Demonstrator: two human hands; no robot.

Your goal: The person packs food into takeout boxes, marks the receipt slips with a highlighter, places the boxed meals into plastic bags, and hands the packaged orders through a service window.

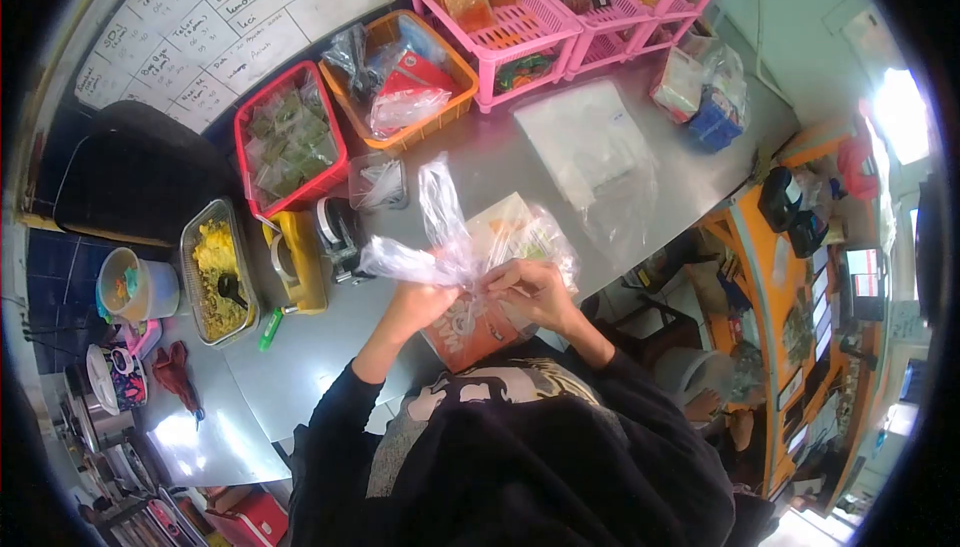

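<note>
A clear plastic bag [440, 209] is bunched at its neck between my two hands, its loose ends sticking up and to the left. My left hand [425, 305] is closed round the gathered plastic. On the other side of the neck, my right hand [532, 292] pinches the plastic with its fingers together. Inside the bag, close to my body, sits an orange-red box [475, 339] with white print. Pale packets with some green [515, 232] show through the plastic beyond my hands.
Behind are a red basket [342, 162], an orange basket [468, 97] and pink racks [500, 37]. Flat plastic bags [585, 137] lie at right. A yellow tape dispenser [310, 267], black tape holder [340, 232], food tray [218, 272] and green cutter [271, 329] stand left.
</note>
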